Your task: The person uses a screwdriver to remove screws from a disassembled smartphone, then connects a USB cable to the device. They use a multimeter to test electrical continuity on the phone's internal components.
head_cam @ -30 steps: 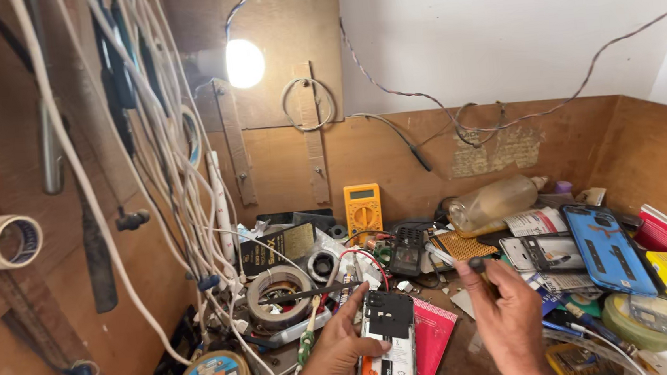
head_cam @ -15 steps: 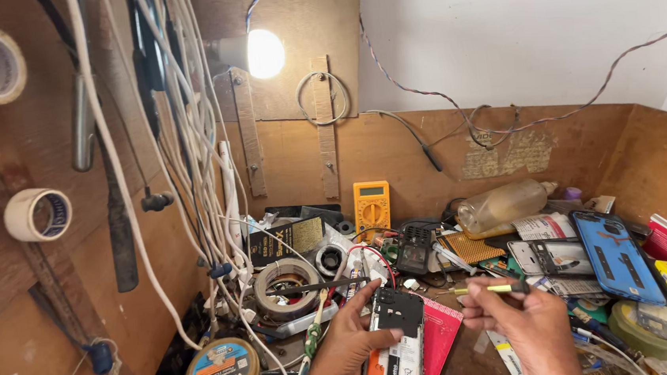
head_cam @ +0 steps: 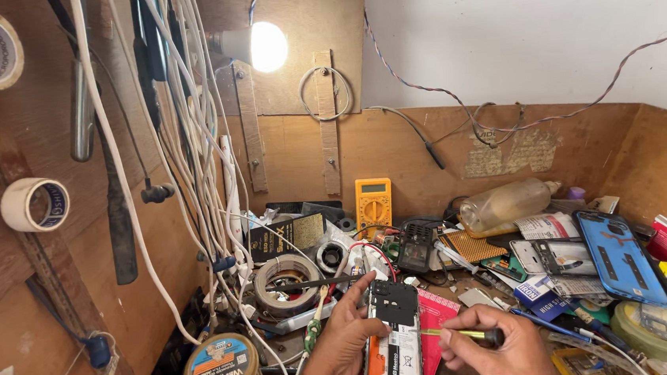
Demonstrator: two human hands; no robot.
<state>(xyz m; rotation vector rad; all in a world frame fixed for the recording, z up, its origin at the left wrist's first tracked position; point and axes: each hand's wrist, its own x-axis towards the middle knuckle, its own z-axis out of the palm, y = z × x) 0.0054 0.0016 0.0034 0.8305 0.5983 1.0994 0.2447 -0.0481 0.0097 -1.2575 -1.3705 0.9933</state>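
Note:
My left hand (head_cam: 344,344) grips the left edge of an opened mobile phone (head_cam: 393,335) lying back-up, its black inner frame and battery showing. My right hand (head_cam: 495,351) holds a thin screwdriver (head_cam: 460,334) with a yellow-green shaft and black handle. Its tip touches the phone's right edge near the middle. Under the phone lies a red card or booklet (head_cam: 438,322).
A yellow multimeter (head_cam: 373,200) stands at the back wall. A roll of tape (head_cam: 285,283), a glue tin (head_cam: 221,371), a lying plastic bottle (head_cam: 505,203), a blue phone case (head_cam: 620,256) and several boxes crowd the bench. White cables (head_cam: 186,128) hang at left under a lit bulb (head_cam: 267,47).
The phone has come lower and nearer, laid flat. My right hand now brings the screwdriver's tip to the phone's edge. The view has tilted down a little.

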